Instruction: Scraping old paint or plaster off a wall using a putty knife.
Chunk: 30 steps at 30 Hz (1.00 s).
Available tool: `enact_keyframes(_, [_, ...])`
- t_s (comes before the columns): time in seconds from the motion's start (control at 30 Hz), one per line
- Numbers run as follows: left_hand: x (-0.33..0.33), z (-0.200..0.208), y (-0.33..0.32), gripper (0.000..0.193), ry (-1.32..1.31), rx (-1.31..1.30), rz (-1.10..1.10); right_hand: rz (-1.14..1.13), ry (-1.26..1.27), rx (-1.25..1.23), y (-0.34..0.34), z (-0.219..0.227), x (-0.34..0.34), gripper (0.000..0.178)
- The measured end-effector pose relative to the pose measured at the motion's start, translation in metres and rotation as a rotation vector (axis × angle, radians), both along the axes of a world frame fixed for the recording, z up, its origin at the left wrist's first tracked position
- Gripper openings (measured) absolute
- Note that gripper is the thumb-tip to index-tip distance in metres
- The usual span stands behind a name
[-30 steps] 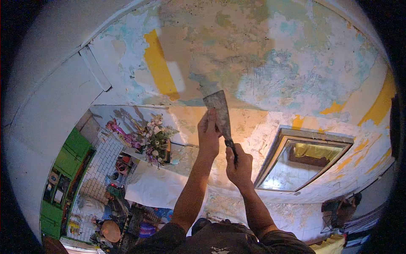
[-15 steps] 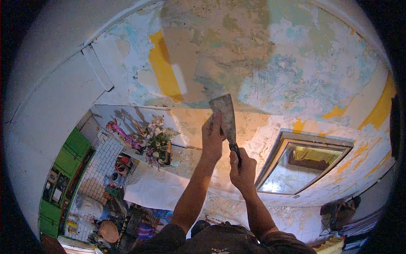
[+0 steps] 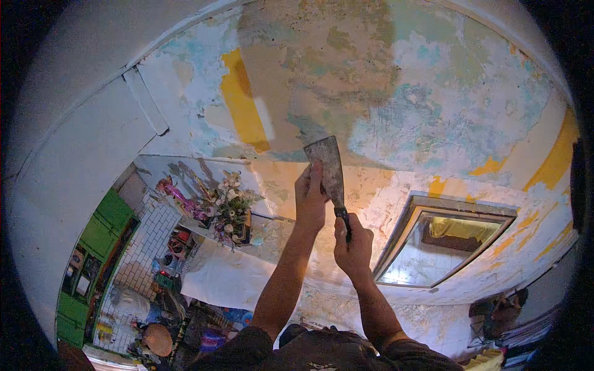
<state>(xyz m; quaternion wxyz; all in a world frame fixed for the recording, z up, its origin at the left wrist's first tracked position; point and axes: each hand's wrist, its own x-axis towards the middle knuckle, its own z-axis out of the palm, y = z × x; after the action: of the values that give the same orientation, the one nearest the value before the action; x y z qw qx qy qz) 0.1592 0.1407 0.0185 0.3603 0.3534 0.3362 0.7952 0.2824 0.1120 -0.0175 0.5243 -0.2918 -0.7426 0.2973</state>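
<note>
Scraper (image 3: pixel 333 176) points blade-up in both hands (image 3: pixel 354 250) before the patchy wall (image 3: pixel 433 117).

- Our scraper (image 3: pixel 329 168) stands before the wall (image 3: pixel 445 105); whether they touch, we cannot tell.
- Its handle (image 3: pixel 341 212) sits in our right hand (image 3: pixel 354 245), with our left hand (image 3: pixel 311 201) higher, on the blade (image 3: pixel 326 154).
- To our right, a framed pane (image 3: pixel 440 250) is in the wall.
- To our left are flowers (image 3: pixel 229 201), a sheet (image 3: pixel 226 272) below them in view.
- Farther left: tiles (image 3: pixel 148 229), then cabinets (image 3: pixel 109 219).
</note>
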Motion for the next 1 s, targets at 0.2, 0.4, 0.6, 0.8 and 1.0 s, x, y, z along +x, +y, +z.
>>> enact_keyframes(0.2, [-0.001,-0.002,0.001,0.022,0.024,0.002,0.016,-0.006,-0.012,-0.041,0.001,0.0,0.0,0.017])
enact_keyframes(0.4, [0.002,0.006,-0.002,0.027,0.037,0.025,-0.018,-0.022,-0.015,0.003,-0.002,0.003,0.002,0.021])
enact_keyframes(0.6, [-0.008,0.006,-0.003,0.029,-0.021,-0.035,-0.008,0.001,0.011,-0.022,-0.003,0.002,-0.001,0.019])
enact_keyframes(0.8, [-0.002,-0.001,0.0,0.029,-0.107,-0.057,0.023,0.002,0.008,-0.031,-0.004,0.0,-0.002,0.019])
enact_keyframes(1.0, [-0.013,-0.001,0.003,0.031,0.096,-0.01,0.099,0.037,0.046,0.026,-0.003,0.003,-0.011,0.018])
